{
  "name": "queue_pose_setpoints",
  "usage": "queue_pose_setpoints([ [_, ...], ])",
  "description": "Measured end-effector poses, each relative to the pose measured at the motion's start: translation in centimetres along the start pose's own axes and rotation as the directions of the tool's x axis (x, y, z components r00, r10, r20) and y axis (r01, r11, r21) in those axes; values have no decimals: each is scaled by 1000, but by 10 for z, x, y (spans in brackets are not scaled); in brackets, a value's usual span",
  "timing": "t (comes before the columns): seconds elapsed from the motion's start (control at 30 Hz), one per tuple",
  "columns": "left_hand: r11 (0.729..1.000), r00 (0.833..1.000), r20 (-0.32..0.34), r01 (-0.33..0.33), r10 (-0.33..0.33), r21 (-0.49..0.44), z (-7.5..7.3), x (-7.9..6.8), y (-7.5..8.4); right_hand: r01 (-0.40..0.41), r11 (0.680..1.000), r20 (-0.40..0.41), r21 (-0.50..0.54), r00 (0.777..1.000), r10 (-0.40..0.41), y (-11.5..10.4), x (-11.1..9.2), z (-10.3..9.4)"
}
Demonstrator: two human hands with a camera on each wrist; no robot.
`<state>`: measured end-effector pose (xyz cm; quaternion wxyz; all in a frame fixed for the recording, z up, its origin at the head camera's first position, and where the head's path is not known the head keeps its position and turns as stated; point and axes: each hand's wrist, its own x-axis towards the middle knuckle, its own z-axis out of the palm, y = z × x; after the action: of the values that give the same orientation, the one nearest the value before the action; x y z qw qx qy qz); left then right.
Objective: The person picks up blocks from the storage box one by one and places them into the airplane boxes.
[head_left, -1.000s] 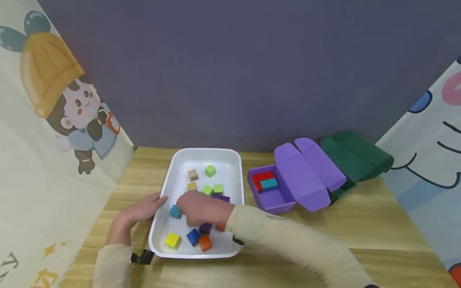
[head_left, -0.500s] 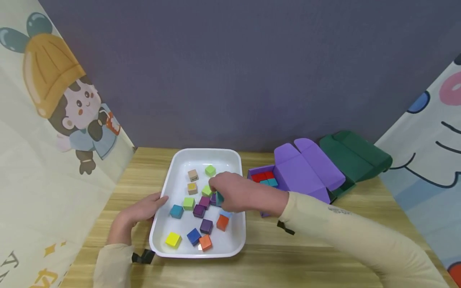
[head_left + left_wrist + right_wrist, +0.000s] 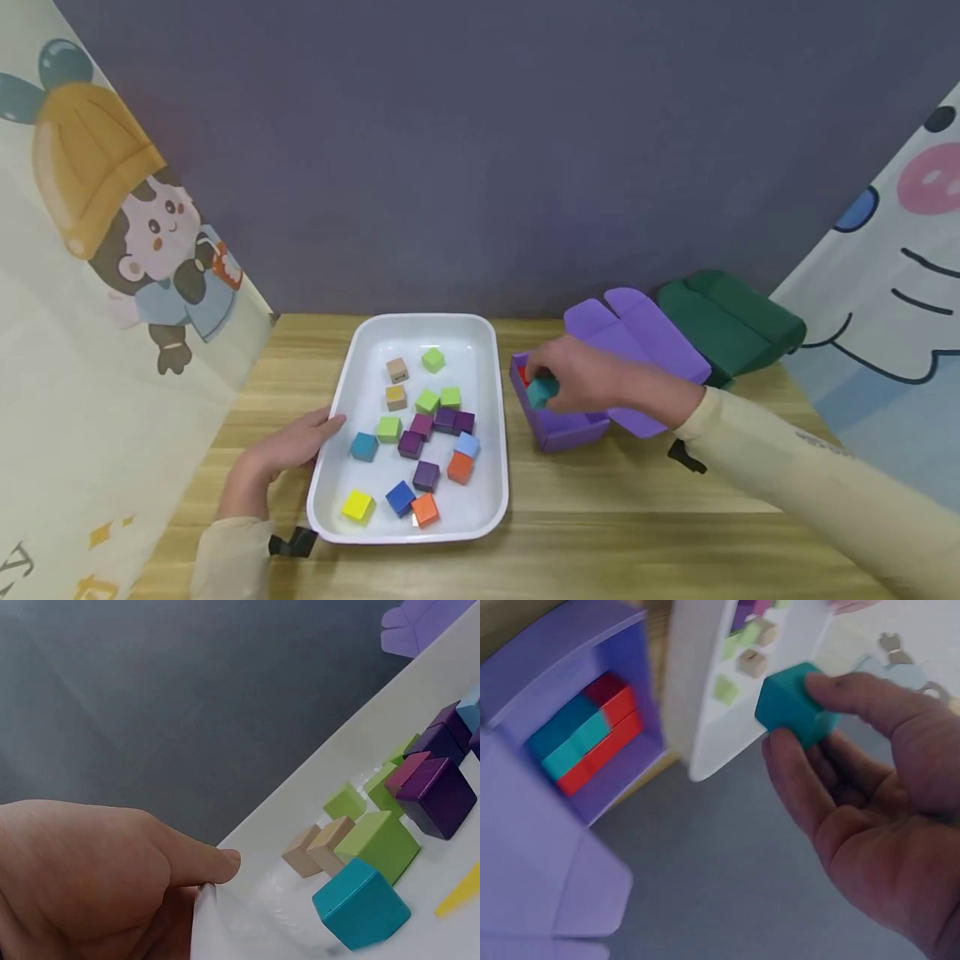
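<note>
My right hand [image 3: 581, 372] pinches a teal cube [image 3: 793, 705] between thumb and fingers, above the purple box [image 3: 570, 437]. Inside that box, in the right wrist view, red cubes [image 3: 619, 746] and teal cubes [image 3: 570, 735] lie packed side by side in one corner. At the left side of the white tray [image 3: 480, 517], my left hand [image 3: 292, 442] grips the rim, thumb over the top. Scattered cubes fill the tray's middle: a teal cube [image 3: 364, 447], a yellow cube [image 3: 358, 507], a dark blue cube [image 3: 401, 498], and several green, purple, orange and wooden ones.
The purple box's lid [image 3: 660, 333] is folded back to the right. Behind it a dark green box [image 3: 731, 325] leans near the right wall. A dark grey panel [image 3: 450, 167] stands behind the wooden table [image 3: 637, 533].
My right hand has lifted the teal cube from the tray and carried it right, over the purple box. The left hand has stayed at the tray's rim.
</note>
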<state>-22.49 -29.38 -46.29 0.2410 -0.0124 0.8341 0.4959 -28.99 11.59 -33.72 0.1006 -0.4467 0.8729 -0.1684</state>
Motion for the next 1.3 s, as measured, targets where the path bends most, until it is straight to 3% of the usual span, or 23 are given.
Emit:
queue_pose_setpoints([
  [0.17,1000,1000,-14,6,-6,1,-3,-3,-3,-30,999,116,18,993,27,12,2,1],
  [0.37,1000,1000,7,0,0,-1,-5,-7,-4,-70,997,197,-26,978,74,31,11,19],
  [0.57,1000,1000,6,-23,23,-10,-2,-5,-5,-47,991,228,-125,971,75,53,18,34],
  [0.73,1000,1000,-20,-2,2,-5,0,-2,-6,-58,988,252,-144,963,93,66,22,42],
  [1.0,1000,1000,8,-22,22,-2,-2,-3,-2,-11,986,243,-168,969,52,71,30,42],
  [1.17,1000,1000,1,0,-1,6,-2,0,1,-4,978,277,-209,959,63,75,31,49],
  [1.3,1000,1000,-8,11,-10,20,-2,3,1,13,978,261,-207,965,42,82,33,55],
])
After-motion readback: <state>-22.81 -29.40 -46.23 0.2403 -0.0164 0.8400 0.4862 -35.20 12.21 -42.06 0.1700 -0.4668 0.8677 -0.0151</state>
